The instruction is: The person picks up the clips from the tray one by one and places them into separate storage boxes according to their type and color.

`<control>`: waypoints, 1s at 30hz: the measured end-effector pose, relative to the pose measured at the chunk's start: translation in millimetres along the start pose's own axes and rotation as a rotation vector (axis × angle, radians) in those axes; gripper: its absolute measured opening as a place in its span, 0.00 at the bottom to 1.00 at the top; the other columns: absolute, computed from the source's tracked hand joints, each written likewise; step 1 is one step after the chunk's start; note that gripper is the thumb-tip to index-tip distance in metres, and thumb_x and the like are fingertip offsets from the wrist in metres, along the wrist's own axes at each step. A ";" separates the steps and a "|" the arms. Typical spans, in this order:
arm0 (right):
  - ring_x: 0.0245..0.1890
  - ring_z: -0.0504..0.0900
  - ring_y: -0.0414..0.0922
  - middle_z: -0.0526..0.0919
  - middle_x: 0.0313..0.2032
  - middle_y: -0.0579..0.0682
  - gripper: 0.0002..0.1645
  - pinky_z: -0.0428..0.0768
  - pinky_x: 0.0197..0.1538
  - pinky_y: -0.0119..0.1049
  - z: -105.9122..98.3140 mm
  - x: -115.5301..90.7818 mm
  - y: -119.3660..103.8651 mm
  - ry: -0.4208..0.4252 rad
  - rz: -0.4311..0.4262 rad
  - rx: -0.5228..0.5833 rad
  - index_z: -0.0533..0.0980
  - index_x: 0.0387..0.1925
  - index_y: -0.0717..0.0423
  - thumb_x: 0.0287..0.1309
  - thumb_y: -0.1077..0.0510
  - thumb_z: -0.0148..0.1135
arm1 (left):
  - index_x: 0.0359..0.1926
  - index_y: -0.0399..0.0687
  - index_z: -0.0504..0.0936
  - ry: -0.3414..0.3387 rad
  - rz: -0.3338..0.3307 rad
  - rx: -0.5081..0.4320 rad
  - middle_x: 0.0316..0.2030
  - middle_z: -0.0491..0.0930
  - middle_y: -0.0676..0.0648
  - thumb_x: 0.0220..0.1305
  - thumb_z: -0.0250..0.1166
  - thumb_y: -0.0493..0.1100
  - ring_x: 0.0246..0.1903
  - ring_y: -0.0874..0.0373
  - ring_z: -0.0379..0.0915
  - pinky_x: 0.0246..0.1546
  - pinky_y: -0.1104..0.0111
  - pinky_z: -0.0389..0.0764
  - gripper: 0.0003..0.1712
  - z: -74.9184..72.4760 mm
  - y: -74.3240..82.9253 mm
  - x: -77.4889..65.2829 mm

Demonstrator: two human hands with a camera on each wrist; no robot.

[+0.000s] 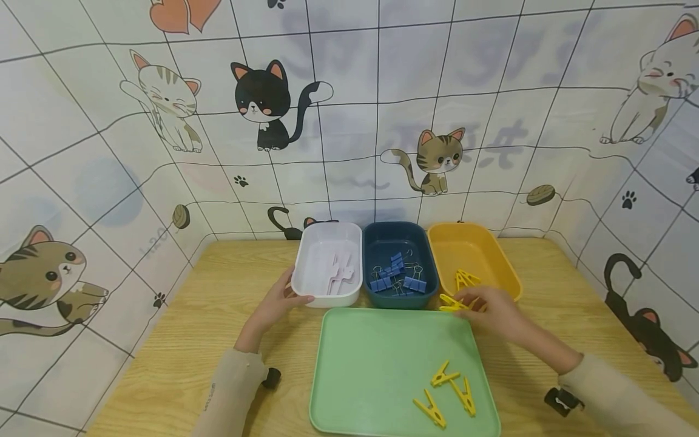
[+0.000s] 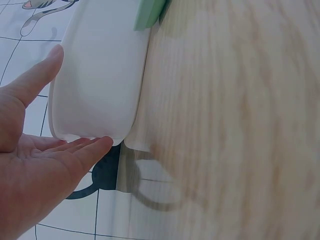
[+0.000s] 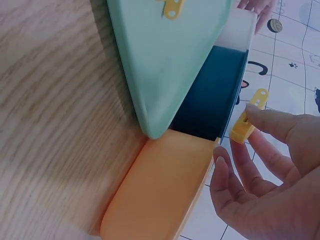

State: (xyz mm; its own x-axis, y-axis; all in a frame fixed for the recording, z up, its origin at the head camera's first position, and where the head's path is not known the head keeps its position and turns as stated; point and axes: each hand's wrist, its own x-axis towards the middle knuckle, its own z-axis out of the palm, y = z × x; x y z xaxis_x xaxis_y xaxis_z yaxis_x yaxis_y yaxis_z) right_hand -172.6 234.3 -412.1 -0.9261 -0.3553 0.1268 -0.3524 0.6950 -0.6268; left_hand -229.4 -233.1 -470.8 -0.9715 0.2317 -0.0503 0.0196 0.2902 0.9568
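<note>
My right hand (image 1: 494, 312) pinches a yellow clothespin (image 1: 451, 303) between thumb and fingers, over the front edge of the yellow bin (image 1: 505, 267); the right wrist view shows this clothespin (image 3: 243, 131) above the rim. More yellow clothespins (image 1: 466, 278) lie inside that bin. Three others, among them one clothespin (image 1: 430, 409), rest on the green tray (image 1: 371, 364). At the far left of the row, my left hand (image 1: 275, 306) touches the white bin (image 1: 311, 261). Its fingers lie fairly straight against the side, and the thumb (image 2: 55, 57) is at the rim.
Between the white and yellow bins stands a dark blue bin (image 1: 377, 240) holding several blue binder clips (image 1: 415, 284). Pale pink clip-like pieces (image 1: 341, 274) lie in the white bin. The bins line up behind the tray on a wooden table (image 1: 218, 285), before a cat-patterned wall covering (image 1: 355, 139).
</note>
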 end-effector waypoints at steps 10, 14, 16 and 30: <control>0.38 0.83 0.48 0.88 0.43 0.59 0.17 0.82 0.35 0.31 -10.3 4.2 -1.1 0.037 0.071 0.010 0.85 0.49 0.68 0.62 0.60 0.75 | 0.86 0.48 0.45 -0.001 -0.004 -0.005 0.84 0.47 0.37 0.70 0.71 0.40 0.79 0.31 0.51 0.74 0.40 0.65 0.55 0.1 -0.1 -1.3; 0.39 0.83 0.49 0.88 0.45 0.62 0.18 0.82 0.35 0.30 -14.8 7.0 1.4 0.050 0.064 0.011 0.84 0.50 0.70 0.63 0.61 0.74 | 0.86 0.49 0.45 0.001 -0.003 0.000 0.84 0.46 0.38 0.70 0.72 0.41 0.80 0.31 0.50 0.75 0.39 0.64 0.56 0.5 -0.2 -1.1; 0.39 0.83 0.49 0.88 0.45 0.62 0.17 0.82 0.35 0.30 -16.7 8.7 2.6 0.062 0.063 0.007 0.84 0.49 0.70 0.63 0.62 0.74 | 0.86 0.49 0.45 0.003 -0.003 0.003 0.84 0.46 0.38 0.70 0.72 0.41 0.80 0.31 0.50 0.75 0.39 0.64 0.56 0.4 -0.5 -0.9; 0.36 0.84 0.52 0.87 0.40 0.61 0.16 0.81 0.32 0.30 -31.9 18.2 10.9 0.092 0.091 -0.040 0.85 0.47 0.69 0.63 0.61 0.75 | 0.86 0.49 0.46 0.002 0.006 -0.002 0.83 0.48 0.37 0.70 0.71 0.38 0.79 0.31 0.52 0.74 0.39 0.66 0.54 1.4 1.2 -1.4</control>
State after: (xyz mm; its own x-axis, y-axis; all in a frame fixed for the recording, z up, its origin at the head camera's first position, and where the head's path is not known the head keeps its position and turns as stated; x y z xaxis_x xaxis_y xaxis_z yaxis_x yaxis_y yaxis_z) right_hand -197.6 255.3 -392.1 -0.9624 -0.2315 0.1421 -0.2694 0.7466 -0.6082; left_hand -227.6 -231.8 -469.9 -0.9717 0.2319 -0.0439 0.0253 0.2871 0.9576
